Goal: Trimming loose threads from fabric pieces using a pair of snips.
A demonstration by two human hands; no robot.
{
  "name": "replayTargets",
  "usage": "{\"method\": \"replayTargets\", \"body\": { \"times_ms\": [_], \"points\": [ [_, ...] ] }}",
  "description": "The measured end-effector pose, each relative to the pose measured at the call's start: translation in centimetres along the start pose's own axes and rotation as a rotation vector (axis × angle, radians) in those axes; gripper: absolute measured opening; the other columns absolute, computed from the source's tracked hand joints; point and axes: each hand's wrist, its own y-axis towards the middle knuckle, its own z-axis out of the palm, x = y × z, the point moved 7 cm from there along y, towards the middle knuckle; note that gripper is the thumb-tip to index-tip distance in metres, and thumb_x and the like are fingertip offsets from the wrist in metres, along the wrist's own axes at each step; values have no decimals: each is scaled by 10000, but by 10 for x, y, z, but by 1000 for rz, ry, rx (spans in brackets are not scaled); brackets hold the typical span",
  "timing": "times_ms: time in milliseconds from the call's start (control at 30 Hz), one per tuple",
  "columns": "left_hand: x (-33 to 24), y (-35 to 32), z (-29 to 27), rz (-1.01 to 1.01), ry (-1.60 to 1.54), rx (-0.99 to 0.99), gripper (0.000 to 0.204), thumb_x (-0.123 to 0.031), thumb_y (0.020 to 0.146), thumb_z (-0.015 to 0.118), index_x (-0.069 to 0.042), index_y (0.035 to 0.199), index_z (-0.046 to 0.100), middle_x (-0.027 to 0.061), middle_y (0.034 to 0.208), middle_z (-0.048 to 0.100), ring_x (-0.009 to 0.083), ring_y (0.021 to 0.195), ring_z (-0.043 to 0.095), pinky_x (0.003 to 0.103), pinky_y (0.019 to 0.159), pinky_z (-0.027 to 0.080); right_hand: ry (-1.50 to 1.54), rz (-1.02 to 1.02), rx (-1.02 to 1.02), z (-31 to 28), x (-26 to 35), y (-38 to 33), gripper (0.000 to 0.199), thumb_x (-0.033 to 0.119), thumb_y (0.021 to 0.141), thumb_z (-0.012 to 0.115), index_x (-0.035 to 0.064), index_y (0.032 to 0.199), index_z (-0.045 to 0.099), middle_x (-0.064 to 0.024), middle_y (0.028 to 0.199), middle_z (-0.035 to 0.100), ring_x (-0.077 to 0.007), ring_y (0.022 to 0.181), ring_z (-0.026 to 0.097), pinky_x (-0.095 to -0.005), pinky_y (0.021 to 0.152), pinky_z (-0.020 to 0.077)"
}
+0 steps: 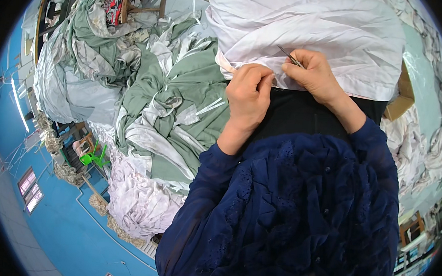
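White cloth (314,27) lies spread over my lap, its hemmed near edge running across my dark trousers. My left hand (249,91) is closed in a pinch on that edge, at its left part. Close to its right, my right hand (313,78) is closed around small thread snips (292,58). Their thin pointed tip sticks out toward the upper left, above the cloth. The handle end is hidden in my palm. What lies between my left fingertips, apart from the cloth edge, is too small to make out.
Green and white fabric (178,100) is heaped at my left, with pale pinkish cloth (139,199) below it. A cardboard box (401,96) stands at my right beside more piled cloth (408,144). Farther left are a green plastic chair (94,155) and a blue wall (69,215).
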Motion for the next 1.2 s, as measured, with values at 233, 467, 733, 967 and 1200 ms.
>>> {"method": "replayTargets", "body": {
  "times_ms": [233,467,733,967,1200],
  "points": [
    [-7,5,9,165,143,28,87,18,789,719,-12,848,662,90,808,646,216,661,608,292,625,490,-51,-112,48,7,5,1,192,155,885,674,8,773,621,68,674,503,-16,642,404,-220,546,319],
    [15,6,-4,-147,-45,38,65,-5,835,668,-8,831,604,116,769,624,260,679,613,344,627,485,-394,-297,-33,-7,15,-14,127,106,890,666,13,971,635,11,773,573,-59,667,480,-251,577,393],
    [29,-2,-6,-226,-136,30,57,-19,861,657,2,844,606,109,760,623,219,665,598,321,635,482,-992,-703,-122,17,52,-48,351,104,775,750,71,1110,650,-85,796,604,-268,646,600,-351,556,475],
    [23,-6,-5,-191,-130,31,63,-10,853,653,-10,833,593,99,759,602,219,663,571,324,630,467,-1156,-783,-149,32,56,-55,353,100,759,754,87,1096,652,-52,785,581,-225,643,615,-330,538,478],
    [21,-7,-5,-164,-127,33,68,-7,853,652,-12,831,588,99,752,594,230,663,564,330,631,465,-1237,-765,-124,33,51,-52,290,114,777,745,92,1054,660,-49,769,573,-213,651,627,-329,535,478]
  ]
}}
